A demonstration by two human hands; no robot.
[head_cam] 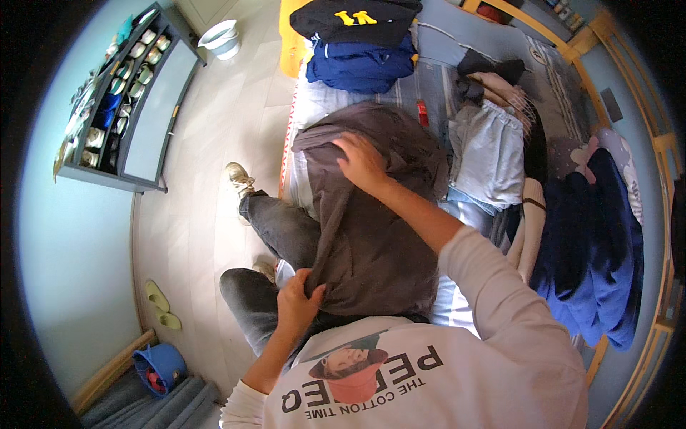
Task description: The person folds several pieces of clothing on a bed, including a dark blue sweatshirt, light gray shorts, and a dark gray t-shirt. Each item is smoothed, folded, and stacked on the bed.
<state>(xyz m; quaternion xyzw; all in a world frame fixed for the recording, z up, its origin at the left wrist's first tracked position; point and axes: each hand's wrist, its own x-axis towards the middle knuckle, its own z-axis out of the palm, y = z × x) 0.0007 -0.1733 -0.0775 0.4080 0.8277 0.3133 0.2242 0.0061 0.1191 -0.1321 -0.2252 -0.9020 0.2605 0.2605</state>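
Observation:
A dark grey-brown garment (380,241) lies spread over the bed, its near end reaching my lap. My left hand (297,303) pinches its near left edge between thumb and fingers. Farther up, my right hand (362,161) rests on the cloth by a bunched fold, fingers and thumb apart. The underside of the garment is hidden.
Beyond it sit folded navy clothes (359,64) and a black garment (353,21) with yellow lettering. To the right are light shorts (490,155), a small red packet (423,112) and a blue fleece (589,257). A shoe cabinet (155,112) and bucket (221,40) stand left.

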